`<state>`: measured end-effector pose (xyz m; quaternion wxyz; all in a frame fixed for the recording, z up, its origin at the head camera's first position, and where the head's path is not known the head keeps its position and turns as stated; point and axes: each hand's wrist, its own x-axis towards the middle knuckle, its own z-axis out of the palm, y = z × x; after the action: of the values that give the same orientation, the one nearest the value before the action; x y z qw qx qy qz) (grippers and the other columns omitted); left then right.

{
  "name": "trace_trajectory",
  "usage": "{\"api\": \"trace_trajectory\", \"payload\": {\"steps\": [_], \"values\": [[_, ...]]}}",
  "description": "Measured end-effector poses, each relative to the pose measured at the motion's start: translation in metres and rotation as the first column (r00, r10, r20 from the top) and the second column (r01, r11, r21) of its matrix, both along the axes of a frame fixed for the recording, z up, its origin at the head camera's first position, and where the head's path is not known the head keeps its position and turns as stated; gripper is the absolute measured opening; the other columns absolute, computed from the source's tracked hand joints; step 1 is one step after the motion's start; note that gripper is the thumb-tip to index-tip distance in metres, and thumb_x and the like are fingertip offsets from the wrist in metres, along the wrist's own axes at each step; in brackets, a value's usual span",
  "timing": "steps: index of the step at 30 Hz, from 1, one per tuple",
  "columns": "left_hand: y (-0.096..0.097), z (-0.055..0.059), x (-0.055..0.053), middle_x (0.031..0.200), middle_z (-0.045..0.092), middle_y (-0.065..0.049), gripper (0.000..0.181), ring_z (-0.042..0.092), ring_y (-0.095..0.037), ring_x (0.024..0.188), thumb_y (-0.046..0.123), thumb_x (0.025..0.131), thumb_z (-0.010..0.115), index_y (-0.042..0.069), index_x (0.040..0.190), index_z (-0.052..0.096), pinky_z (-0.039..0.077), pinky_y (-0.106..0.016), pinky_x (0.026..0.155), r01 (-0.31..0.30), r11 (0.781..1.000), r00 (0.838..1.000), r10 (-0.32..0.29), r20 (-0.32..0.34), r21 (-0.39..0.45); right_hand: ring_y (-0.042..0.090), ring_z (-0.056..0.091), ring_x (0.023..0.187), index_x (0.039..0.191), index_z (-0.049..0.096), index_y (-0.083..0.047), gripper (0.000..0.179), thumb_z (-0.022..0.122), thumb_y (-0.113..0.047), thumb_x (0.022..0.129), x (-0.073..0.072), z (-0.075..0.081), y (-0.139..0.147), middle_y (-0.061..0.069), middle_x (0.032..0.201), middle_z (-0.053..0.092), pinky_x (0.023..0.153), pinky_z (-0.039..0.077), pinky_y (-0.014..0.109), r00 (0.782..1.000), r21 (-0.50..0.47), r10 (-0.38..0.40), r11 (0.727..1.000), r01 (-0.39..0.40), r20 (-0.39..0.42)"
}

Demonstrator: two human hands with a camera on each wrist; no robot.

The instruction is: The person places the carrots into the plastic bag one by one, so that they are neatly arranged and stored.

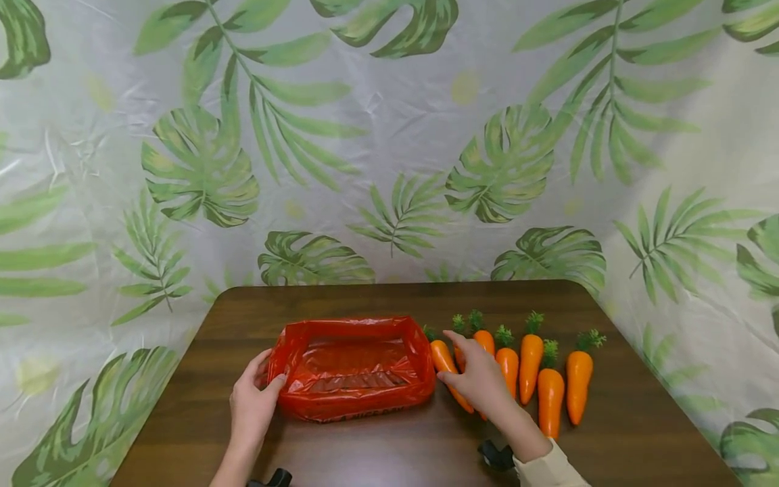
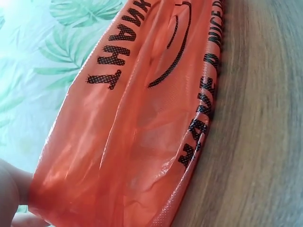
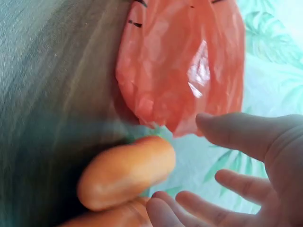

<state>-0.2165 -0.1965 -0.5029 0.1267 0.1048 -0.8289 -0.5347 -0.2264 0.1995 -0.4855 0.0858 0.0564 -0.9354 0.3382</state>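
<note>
A red plastic bag [image 1: 359, 399], its mouth spread wide in a rough rectangle, sits on the dark wooden table [image 1: 377, 450]. Black lettering runs along its side in the left wrist view. At the bag's left end, my left hand [image 1: 252, 399] pinches the rim, thumb on the inner side and fingers outside. My right hand [image 1: 481, 379] hovers over the leftmost carrots with its fingers spread and nothing held. Its thumb points toward the bag's right end. The nearest carrot [image 3: 128, 172] lies beside the bag, below the spread fingers in the right wrist view.
Several more orange carrots with green tops lie to the right, among them an outermost carrot [image 1: 578, 385] and a front carrot [image 1: 550, 399]. A leaf-patterned curtain [image 1: 402, 149] hangs behind the table. Black wrist gear [image 1: 498, 455] shows beneath the right forearm.
</note>
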Motion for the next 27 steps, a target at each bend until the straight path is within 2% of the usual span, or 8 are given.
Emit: {"api": "trace_trajectory", "payload": {"steps": [2, 5, 9, 16, 22, 27], "values": [[-0.001, 0.000, -0.001, 0.132, 0.063, -0.021, 0.050, 0.060, -0.035, 0.112, 0.008, 0.094, 0.068, 0.012, 0.142, 0.055, 0.055, -0.040, 0.089, -0.007, 0.999, 1.000, 0.007, -0.002, 0.040, 0.025, 0.058, 0.087, 0.146, 0.052, -0.019, 0.078, 0.088, -0.022, 0.077, -0.002, -0.003, -0.004, 0.010, 0.112, 0.063, 0.069, 0.049, 0.040, 1.000, 0.034, -0.010, 0.999, 0.011, -0.017], [-0.004, 0.000, -0.002, 0.133, 0.061, -0.021, 0.049, 0.060, -0.034, 0.114, 0.008, 0.096, 0.066, 0.012, 0.143, 0.055, 0.054, -0.024, 0.084, -0.002, 0.993, 1.000, 0.001, 0.008, 0.121, 0.022, 0.055, 0.079, 0.145, 0.054, -0.016, 0.077, 0.088, -0.020, 0.075, -0.004, -0.008, -0.008, 0.009, 0.104, 0.062, 0.066, 0.049, 0.037, 0.998, 0.094, -0.020, 0.995, 0.026, -0.056], [-0.007, 0.001, -0.002, 0.135, 0.059, -0.021, 0.048, 0.057, -0.033, 0.117, 0.008, 0.097, 0.065, 0.013, 0.144, 0.054, 0.049, -0.013, 0.078, 0.004, 0.976, 1.000, -0.010, 0.029, 0.216, 0.025, 0.061, 0.088, 0.142, 0.056, -0.016, 0.076, 0.088, -0.017, 0.073, -0.005, -0.014, -0.013, 0.009, 0.114, 0.064, 0.077, 0.054, 0.042, 0.993, 0.151, -0.035, 0.987, 0.051, -0.112], [-0.010, 0.002, -0.001, 0.136, 0.057, -0.023, 0.050, 0.056, -0.033, 0.118, 0.007, 0.097, 0.065, 0.012, 0.145, 0.053, 0.049, -0.012, 0.076, 0.004, 0.961, 0.999, -0.017, 0.044, 0.278, 0.029, 0.063, 0.088, 0.140, 0.059, -0.015, 0.076, 0.090, -0.014, 0.071, -0.004, -0.016, -0.018, 0.010, 0.110, 0.065, 0.078, 0.055, 0.048, 0.991, 0.184, -0.057, 0.980, 0.078, -0.121], [-0.010, 0.002, -0.001, 0.136, 0.059, -0.021, 0.049, 0.058, -0.024, 0.113, 0.007, 0.097, 0.065, 0.013, 0.144, 0.054, 0.050, -0.013, 0.078, -0.002, 0.957, 0.998, -0.016, 0.058, 0.290, 0.021, 0.054, 0.066, 0.140, 0.057, -0.015, 0.078, 0.090, -0.018, 0.069, -0.005, -0.018, -0.020, 0.006, 0.097, 0.062, 0.059, 0.051, 0.040, 0.995, 0.254, -0.081, 0.963, 0.093, -0.059], [-0.010, 0.003, 0.000, 0.138, 0.057, -0.020, 0.049, 0.056, -0.025, 0.116, 0.008, 0.097, 0.064, 0.013, 0.145, 0.053, 0.050, -0.014, 0.079, 0.001, 0.954, 0.997, -0.024, 0.071, 0.300, 0.020, 0.053, 0.063, 0.140, 0.057, -0.012, 0.076, 0.088, -0.019, 0.071, -0.006, -0.018, -0.021, 0.007, 0.094, 0.068, 0.055, 0.047, 0.037, 0.996, 0.247, -0.090, 0.965, 0.092, -0.018]]}}
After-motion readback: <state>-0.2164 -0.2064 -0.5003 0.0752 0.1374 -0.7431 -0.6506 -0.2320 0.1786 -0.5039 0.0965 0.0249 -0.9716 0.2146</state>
